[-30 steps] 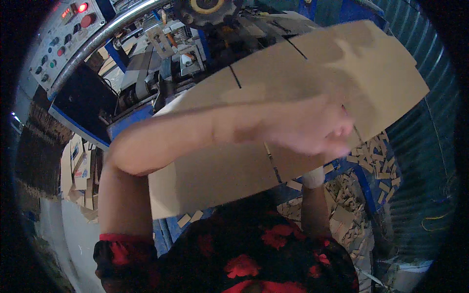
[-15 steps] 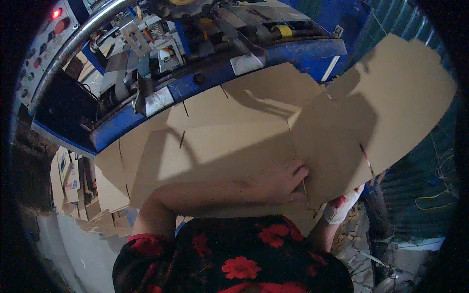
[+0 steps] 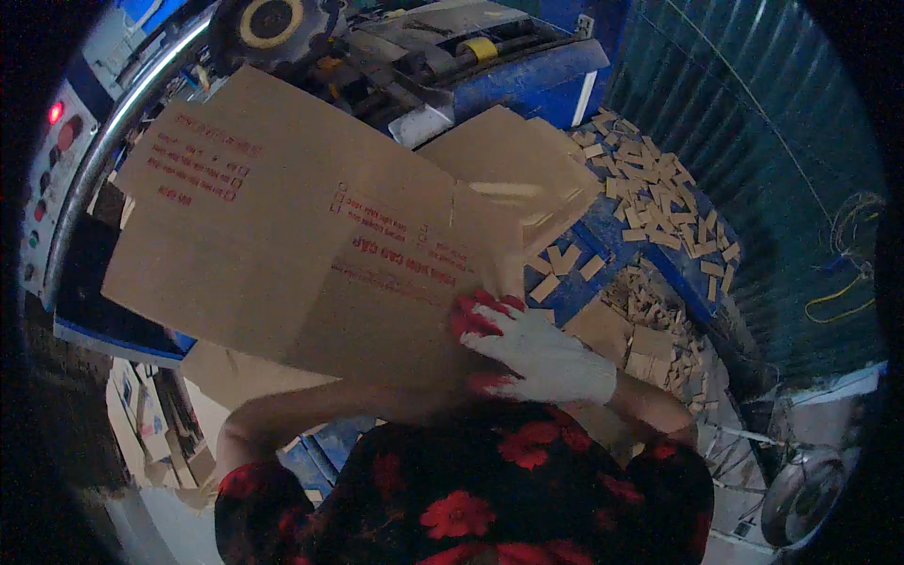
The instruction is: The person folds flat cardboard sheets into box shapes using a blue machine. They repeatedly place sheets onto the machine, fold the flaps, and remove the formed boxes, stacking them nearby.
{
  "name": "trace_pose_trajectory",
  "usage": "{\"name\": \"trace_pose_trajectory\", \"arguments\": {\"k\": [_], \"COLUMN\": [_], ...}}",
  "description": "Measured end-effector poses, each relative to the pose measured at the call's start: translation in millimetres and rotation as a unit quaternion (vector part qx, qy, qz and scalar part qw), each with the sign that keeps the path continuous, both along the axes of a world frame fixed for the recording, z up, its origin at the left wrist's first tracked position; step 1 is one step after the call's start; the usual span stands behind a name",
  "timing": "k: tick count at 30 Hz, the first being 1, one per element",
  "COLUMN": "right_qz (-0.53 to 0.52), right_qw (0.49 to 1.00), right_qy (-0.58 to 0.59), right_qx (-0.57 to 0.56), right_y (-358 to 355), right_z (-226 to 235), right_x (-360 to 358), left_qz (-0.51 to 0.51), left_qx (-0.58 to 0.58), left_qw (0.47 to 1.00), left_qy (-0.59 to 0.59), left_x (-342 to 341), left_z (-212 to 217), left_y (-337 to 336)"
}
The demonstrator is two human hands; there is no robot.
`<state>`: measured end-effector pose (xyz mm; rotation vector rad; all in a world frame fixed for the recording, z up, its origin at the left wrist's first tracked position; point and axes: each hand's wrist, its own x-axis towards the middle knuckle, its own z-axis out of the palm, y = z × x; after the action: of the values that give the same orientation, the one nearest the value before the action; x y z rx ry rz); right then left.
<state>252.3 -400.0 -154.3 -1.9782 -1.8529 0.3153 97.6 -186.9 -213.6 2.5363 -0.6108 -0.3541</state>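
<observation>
A large brown cardboard box blank with red print slants across the front of the machine, its far left corner raised. My right hand, in a white knit glove with red fingertips, grips the blank near its right edge, fingers bent over the printed face. My bare left hand is at the near edge, close to my body; shadow and blur hide its fingers. Under the printed blank, more cardboard blanks show at the far right, and another cardboard piece shows at the near left.
A blue machine with rollers and a wheel stands beyond. At left are a metal rail and a control panel with a lit red lamp. Small cardboard offcuts litter the right side, before a green corrugated wall. A fan stands near right.
The right panel of cardboard has swung over to the left, and a printed face now shows. My right hand has come from beneath the right side onto it; my left hand has drawn back leftward.
</observation>
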Motion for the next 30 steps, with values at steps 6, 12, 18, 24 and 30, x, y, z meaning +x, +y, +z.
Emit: {"name": "trace_pose_trajectory", "arguments": {"k": [6,12,18,24,30], "right_qz": [0.039,-0.302,-0.302,-0.381,-0.455], "right_qw": [0.996,0.916,0.487,0.572,0.55], "right_qy": [-0.055,0.101,0.806,0.632,0.551], "right_qx": [-0.066,0.242,0.147,0.357,0.432], "right_y": [24,29,16,-111,-349], "right_z": [-38,-105,-146,-155,-233], "right_x": [2,4,9,59,18], "left_qz": [0.237,0.478,0.431,0.298,0.278], "left_qx": [-0.041,-0.347,-0.228,-0.187,0.049], "left_qw": [0.964,0.793,0.873,0.934,0.943], "left_qy": [0.113,0.147,-0.008,0.069,-0.175], "left_x": [-87,-115,-85,-51,-13], "left_z": [-5,-32,-30,-8,-23], "left_y": [29,14,6,2,17]}}
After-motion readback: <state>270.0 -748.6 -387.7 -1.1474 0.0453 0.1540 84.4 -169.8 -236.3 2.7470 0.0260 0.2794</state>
